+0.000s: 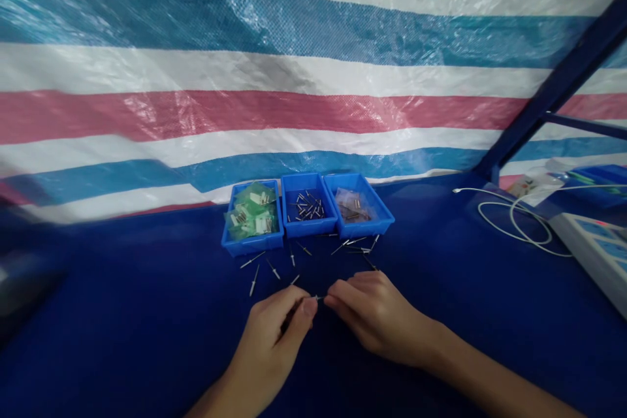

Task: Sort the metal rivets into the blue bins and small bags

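My left hand [274, 330] is closed, thumb against forefinger, on one end of a slim metal rivet [318, 298]. My right hand [375, 310] pinches the other end, its fingers curled in. Only a short stretch of the rivet shows between the fingertips; the rest is hidden. Similar rivets lie loose on the blue table beyond my left hand, among them one rivet [254, 280] and another rivet [273, 269]. More loose rivets [360, 249] are scattered just past my right hand.
Three blue bins stand in a row: a left bin [252, 248] with green bags, a middle bin [309, 228] with small metal pieces, a right bin [367, 228] with a clear bag. A white cable [514, 225] and a grey device [595, 255] lie at right.
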